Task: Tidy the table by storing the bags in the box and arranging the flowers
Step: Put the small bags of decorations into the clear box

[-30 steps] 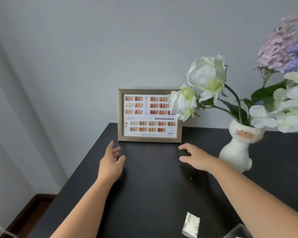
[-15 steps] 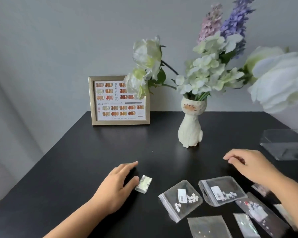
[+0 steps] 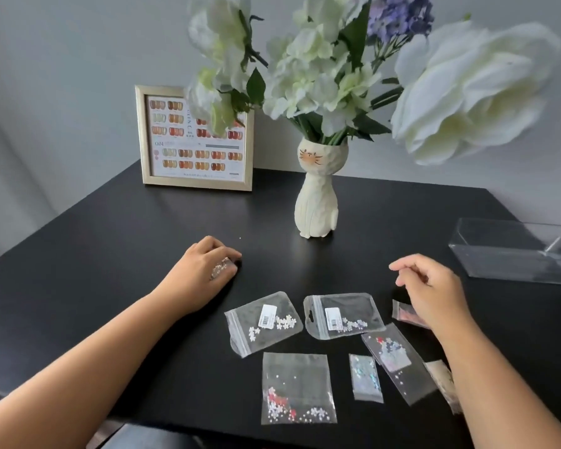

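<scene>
Several small clear bags of beads lie on the black table: one with white flowers, one with a hang hole, one with red and white bits, a long one and a glittery strip. My left hand rests on the table with its fingers closed over a small glittery bag. My right hand hovers with fingers apart above a pink bag. The clear plastic box sits at the right. White and purple flowers stand in a cat-shaped vase.
A gold picture frame with a nail colour chart leans on the wall at the back left. One large white bloom hangs close to the camera at the upper right. The table's near edge runs along the bottom.
The view has tilted down, so more bags show. My left hand slid onto the small glittery bag and closed over it. My right hand moved a little toward the bags.
</scene>
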{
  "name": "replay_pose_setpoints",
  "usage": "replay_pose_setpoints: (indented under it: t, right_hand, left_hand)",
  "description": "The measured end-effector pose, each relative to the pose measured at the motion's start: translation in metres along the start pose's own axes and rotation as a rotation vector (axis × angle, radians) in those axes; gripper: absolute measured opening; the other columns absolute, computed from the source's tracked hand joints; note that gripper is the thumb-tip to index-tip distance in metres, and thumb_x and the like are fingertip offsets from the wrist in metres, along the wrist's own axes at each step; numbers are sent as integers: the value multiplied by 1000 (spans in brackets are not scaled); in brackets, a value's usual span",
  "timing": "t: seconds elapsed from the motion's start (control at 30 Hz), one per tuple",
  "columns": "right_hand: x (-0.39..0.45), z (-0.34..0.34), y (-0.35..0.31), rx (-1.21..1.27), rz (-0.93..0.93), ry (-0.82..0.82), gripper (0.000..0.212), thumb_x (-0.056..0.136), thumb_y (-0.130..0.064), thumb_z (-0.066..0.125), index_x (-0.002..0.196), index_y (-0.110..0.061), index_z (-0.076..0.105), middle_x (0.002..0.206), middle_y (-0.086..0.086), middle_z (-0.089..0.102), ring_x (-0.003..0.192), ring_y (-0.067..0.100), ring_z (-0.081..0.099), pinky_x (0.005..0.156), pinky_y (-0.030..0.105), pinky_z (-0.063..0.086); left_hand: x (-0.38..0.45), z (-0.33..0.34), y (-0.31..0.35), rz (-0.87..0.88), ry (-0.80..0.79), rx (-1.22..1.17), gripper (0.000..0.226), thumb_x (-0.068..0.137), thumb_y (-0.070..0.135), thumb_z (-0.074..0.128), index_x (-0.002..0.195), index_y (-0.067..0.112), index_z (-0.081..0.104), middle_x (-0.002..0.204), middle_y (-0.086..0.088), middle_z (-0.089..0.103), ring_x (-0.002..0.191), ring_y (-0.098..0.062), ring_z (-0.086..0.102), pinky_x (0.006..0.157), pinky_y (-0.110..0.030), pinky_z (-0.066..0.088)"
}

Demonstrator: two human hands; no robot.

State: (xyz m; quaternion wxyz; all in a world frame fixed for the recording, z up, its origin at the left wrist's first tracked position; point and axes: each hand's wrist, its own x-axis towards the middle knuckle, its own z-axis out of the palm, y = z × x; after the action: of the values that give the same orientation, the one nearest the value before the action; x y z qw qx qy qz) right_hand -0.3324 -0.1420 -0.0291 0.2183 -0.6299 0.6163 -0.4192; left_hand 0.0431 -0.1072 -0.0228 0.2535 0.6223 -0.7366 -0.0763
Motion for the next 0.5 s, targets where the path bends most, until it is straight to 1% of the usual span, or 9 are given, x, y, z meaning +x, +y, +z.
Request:
replay_pose_setpoints:
  t: [0.07,0.17,0.27,0.33,0.4,0.43,0.47,0.5]
  right_hand:
    - [0,-1,1,53,31,26,33,87,-11,52,78,-38,69,69,-13,67,48,3,50,53,25,40]
    - [0,-2,1,91,60,36,33,85,-12,51,78,-38,70,67,-11,68,48,3,48,55,24,40]
    - [1,-2,-1,94,57,-9,31,85,-12,52,79,-37,70,69,-11,68,46,3,45,54,23,39]
    - [0,-1,-3,57,43,-65,29,85,-13,53,81,-36,70,73,-9,69,51,3,50,54,19,40]
    - [-3,0,-4,16,21,-141,26,86,-15,55,85,-37,70,81,-7,67,65,6,57,51,9,42]
    - [-5,1,-5,9,5,-179,25,86,-18,56,85,-39,70,83,-6,65,72,10,59,50,9,45]
    - [-7,2,-6,2,-16,-211,24,87,-20,57,86,-40,69,84,-6,63,77,16,59,53,15,50]
    - [-9,4,-8,-14,-34,-237,21,86,-24,58,86,-41,70,85,-10,61,83,17,57,61,26,56]
  left_hand:
    - [1,2,3,21,5,-15,23,91,24,66,114,25,70,108,7,54,96,-16,59,86,-23,41]
    - [-1,1,4,23,8,-24,23,91,27,67,114,27,69,111,9,55,95,-15,60,82,-21,41]
    - [-3,-2,7,82,34,24,22,92,33,64,112,26,71,113,7,57,102,-20,54,90,-27,39]
    - [-7,-4,13,128,38,40,32,90,45,55,108,26,73,111,7,59,101,-21,52,91,-30,38]
    - [-11,-5,21,161,21,34,38,88,50,49,105,27,74,105,7,61,96,-21,53,89,-30,39]
    - [-13,-5,26,171,7,31,39,87,51,49,105,27,74,103,7,61,94,-22,53,87,-30,40]
    - [-16,-4,32,177,-8,29,40,88,52,48,105,27,74,101,7,62,92,-22,53,87,-30,41]
    - [-19,-3,37,177,-19,30,42,88,54,48,105,27,74,100,7,63,91,-22,53,87,-32,42]
